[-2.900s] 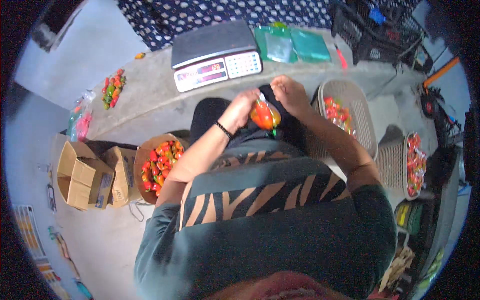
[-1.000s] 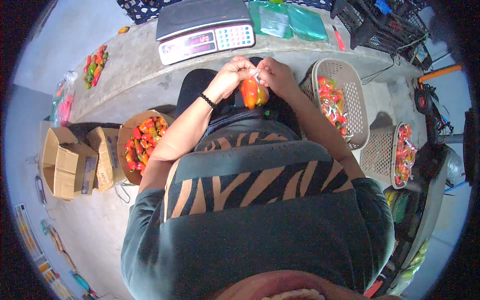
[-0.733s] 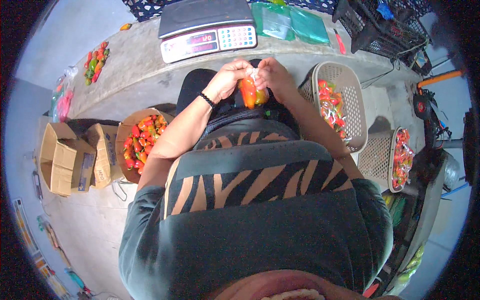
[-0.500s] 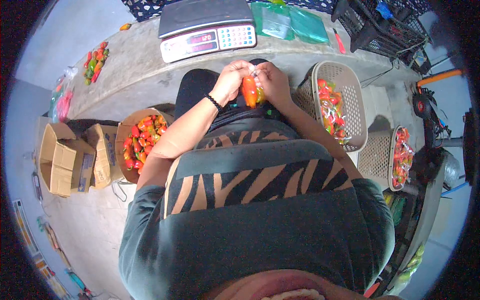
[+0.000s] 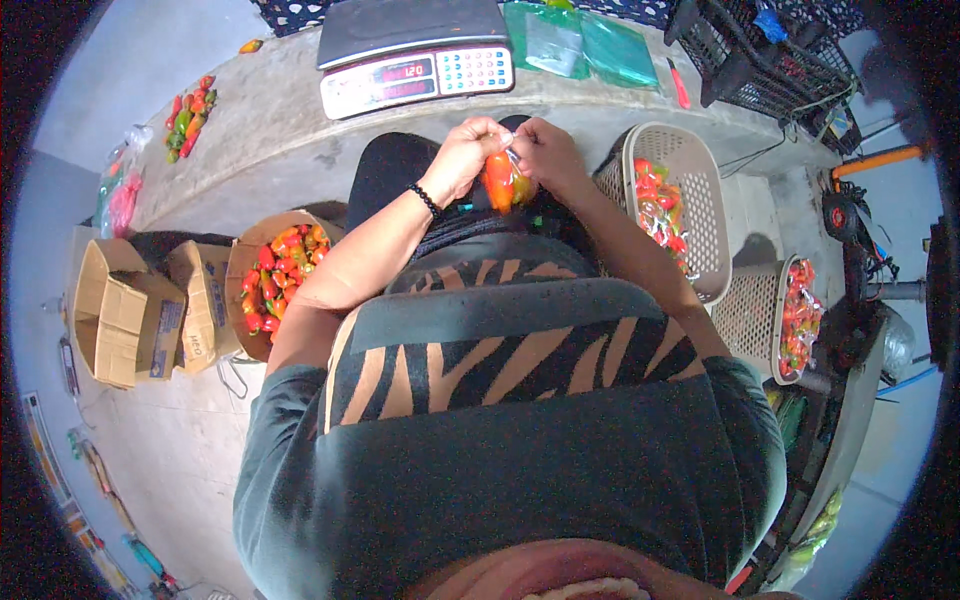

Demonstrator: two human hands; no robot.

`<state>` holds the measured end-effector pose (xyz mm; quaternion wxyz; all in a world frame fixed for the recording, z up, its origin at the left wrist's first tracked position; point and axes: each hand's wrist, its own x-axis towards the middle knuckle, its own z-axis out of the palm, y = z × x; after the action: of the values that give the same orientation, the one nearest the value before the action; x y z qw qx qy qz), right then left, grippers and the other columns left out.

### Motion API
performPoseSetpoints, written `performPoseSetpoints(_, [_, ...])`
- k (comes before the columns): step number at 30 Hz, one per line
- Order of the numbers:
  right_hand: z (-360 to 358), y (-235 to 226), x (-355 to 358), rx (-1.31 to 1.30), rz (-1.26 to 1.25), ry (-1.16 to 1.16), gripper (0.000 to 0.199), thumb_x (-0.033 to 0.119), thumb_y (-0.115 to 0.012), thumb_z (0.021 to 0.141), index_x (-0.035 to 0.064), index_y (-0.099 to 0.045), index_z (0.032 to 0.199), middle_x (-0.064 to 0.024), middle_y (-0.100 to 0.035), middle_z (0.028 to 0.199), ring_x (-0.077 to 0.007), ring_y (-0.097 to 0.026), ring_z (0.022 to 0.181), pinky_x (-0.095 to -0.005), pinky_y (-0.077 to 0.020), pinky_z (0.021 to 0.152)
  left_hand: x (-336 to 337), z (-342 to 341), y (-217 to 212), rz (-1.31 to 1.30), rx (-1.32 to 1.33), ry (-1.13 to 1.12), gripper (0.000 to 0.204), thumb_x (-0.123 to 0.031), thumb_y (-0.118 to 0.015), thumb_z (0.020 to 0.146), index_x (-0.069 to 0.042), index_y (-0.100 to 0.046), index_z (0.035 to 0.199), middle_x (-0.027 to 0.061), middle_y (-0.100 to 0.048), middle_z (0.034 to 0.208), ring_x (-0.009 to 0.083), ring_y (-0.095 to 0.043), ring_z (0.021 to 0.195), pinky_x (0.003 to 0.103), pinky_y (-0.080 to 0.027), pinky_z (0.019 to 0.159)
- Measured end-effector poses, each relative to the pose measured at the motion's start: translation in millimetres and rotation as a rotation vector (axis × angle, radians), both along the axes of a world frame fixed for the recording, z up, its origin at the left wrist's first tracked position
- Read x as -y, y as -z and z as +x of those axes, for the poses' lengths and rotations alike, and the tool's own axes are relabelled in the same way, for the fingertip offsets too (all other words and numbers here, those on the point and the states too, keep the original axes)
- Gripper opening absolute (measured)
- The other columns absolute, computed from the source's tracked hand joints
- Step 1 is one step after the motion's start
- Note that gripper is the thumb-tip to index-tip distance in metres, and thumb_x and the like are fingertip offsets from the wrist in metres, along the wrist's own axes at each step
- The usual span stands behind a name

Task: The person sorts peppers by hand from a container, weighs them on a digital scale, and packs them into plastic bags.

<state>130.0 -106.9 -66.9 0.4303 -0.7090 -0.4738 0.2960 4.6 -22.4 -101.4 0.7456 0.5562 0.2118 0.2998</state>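
Note:
Both of my hands meet in front of my chest around a small clear bag of peppers [image 5: 503, 183], orange and yellow-green inside. My left hand [image 5: 463, 155], with a black band on its wrist, pinches the bag's top from the left. My right hand [image 5: 547, 152] grips the same top from the right. The bag hangs just below the edge of the concrete counter [image 5: 290, 135], in front of a grey digital scale [image 5: 412, 50].
A cardboard box of red and orange peppers [image 5: 270, 280] sits at my left, beside open empty boxes [image 5: 125, 310]. Two beige plastic baskets [image 5: 672, 205] [image 5: 790, 320] with bagged peppers stand at my right. Green bags [image 5: 565, 40], loose peppers [image 5: 188, 112] and a black crate [image 5: 760, 50] lie on the counter.
The bag of peppers has stayed between my hands, which shifted slightly up toward the counter edge while working its top. The view tilted a little.

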Motion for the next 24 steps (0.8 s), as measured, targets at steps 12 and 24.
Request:
performPoseSetpoints(12, [41.6, 67.6, -19.4, 0.054, 0.244, -0.208, 0.011, 0.014, -0.050, 0.081, 0.0040, -0.052, 0.077, -0.0025, -0.048, 0.059, -0.0106, -0.047, 0.047, -0.0250, -0.0399, 0.044, 6.7, -2.2, -9.2, 0.246, 0.025, 0.024, 0.013, -0.010, -0.055, 0.085, -0.004, -0.056, 0.096, 0.0027, -0.055, 0.085, 0.0105, -0.051, 0.079, 0.024, -0.042, 0.074])
performPoseSetpoints(24, [0.1, 8.0, 6.1, -0.482, 0.117, -0.025, 0.021, 0.012, -0.057, 0.081, 0.0018, -0.059, 0.099, -0.0022, -0.058, 0.074, -0.0067, -0.053, 0.063, -0.0189, -0.0433, 0.053, 2.2, -5.0, -3.3, -0.198, 0.083, -0.007, 0.010, -0.008, -0.056, 0.084, -0.001, -0.057, 0.090, 0.0040, -0.058, 0.082, 0.0102, -0.052, 0.075, 0.023, -0.042, 0.071])
